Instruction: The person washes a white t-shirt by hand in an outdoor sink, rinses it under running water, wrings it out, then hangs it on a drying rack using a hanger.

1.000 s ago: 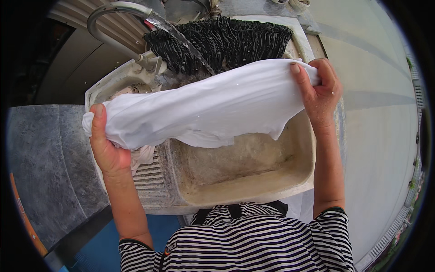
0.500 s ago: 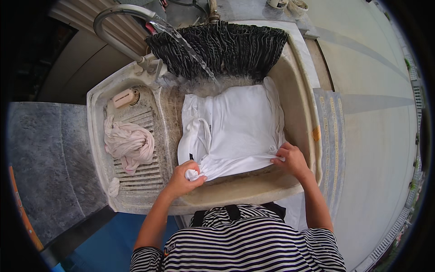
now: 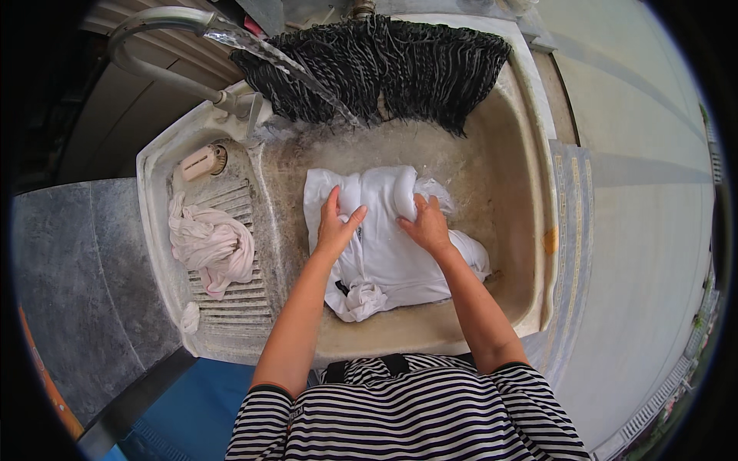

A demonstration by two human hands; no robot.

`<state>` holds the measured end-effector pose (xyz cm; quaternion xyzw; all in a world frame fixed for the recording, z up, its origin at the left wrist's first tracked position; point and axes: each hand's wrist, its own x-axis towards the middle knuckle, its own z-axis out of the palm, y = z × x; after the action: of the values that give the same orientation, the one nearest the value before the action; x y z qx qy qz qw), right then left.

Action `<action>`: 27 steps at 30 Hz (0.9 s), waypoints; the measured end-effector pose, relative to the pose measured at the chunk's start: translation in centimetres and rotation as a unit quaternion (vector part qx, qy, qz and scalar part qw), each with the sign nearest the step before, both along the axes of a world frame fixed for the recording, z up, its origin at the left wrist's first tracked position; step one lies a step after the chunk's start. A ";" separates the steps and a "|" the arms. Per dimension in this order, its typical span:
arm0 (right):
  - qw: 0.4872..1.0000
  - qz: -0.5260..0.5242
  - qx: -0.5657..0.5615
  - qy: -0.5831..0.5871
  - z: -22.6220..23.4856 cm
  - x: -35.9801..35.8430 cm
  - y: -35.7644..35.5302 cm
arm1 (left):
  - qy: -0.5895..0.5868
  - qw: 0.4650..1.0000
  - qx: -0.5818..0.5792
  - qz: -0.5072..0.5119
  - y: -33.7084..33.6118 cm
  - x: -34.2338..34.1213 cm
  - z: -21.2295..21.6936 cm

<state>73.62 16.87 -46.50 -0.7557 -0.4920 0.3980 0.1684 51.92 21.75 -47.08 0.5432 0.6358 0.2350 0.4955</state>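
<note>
A wet white shirt [image 3: 384, 269] lies partly folded on the floor of the sink basin, with a bunched lump at its near left corner. My left hand [image 3: 337, 229] rests over its left part, thumb and fingers spread apart. At the upper right of the shirt, my right hand [image 3: 429, 227] has thumb and fingers closed around a raised fold. Some of the cloth beyond that hand is crumpled. Behind the shirt, water runs from the curved metal faucet [image 3: 165, 17] into the basin.
A black stringy fringed textile [image 3: 369, 73] hangs over the sink's back rim. On the ribbed drainboard [image 3: 238, 307] to the left lie a pale pink cloth [image 3: 211, 242], a brush [image 3: 204, 163] and a small white scrap [image 3: 190, 316]. The beige sink's rim [image 3: 547, 284] stands at right.
Both hands have let go of the shirt's near corners and moved farther in, closer together. The shirt's right side has been folded inward, baring more basin floor behind and to the right.
</note>
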 end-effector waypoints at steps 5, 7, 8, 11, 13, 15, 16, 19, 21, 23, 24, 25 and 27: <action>0.941 0.216 0.164 0.201 10.6 -9.2 -0.4 | -0.547 0.762 -0.305 0.164 1.7 1.9 -0.7; 0.921 0.251 0.230 0.187 11.1 -11.2 0.0 | -0.679 0.646 -0.324 0.126 1.1 3.0 -0.2; 0.913 0.262 0.268 0.159 9.6 -11.7 0.5 | -0.714 0.609 -0.325 0.118 0.7 3.7 -1.1; 0.933 0.189 0.306 0.016 4.4 -9.5 5.8 | -0.706 0.599 -0.337 0.174 -0.7 5.0 -1.9; 0.961 0.087 0.248 -0.087 0.6 -5.6 9.4 | -0.512 0.738 -0.339 0.279 -0.9 5.0 1.3; 0.972 0.074 0.163 -0.149 -3.5 0.0 9.4 | -0.317 0.875 -0.259 0.259 0.3 3.7 4.7; 0.983 0.036 0.100 -0.150 -4.4 2.7 9.2 | -0.275 0.912 -0.199 0.230 1.2 2.3 4.8; 0.991 -0.135 0.013 -0.005 -5.5 7.8 8.2 | -0.320 0.890 -0.151 0.288 4.7 -2.5 1.5; 0.975 -0.204 0.079 -0.042 -6.8 7.6 7.3 | -0.339 0.864 -0.212 0.306 5.2 -5.3 -2.7; 0.992 -0.075 0.050 -0.083 -5.5 1.4 6.2 | -0.365 0.846 -0.255 0.293 5.0 -3.8 -3.0; 0.997 -0.059 0.057 -0.013 -5.5 -0.5 5.7 | -0.379 0.836 -0.276 0.284 4.8 -2.6 -3.0; 0.993 -0.053 0.039 0.095 -4.6 -2.3 5.4 | -0.437 0.805 -0.289 0.279 4.5 -1.7 -3.3; 0.957 0.046 0.075 0.278 -1.5 -7.0 3.9 | -0.704 0.638 -0.293 0.109 2.7 -4.1 -9.8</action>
<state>66.61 20.78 -47.99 -0.5772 -0.4882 0.5615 0.3365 47.82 24.43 -56.90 -0.0332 0.1853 0.3999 0.8970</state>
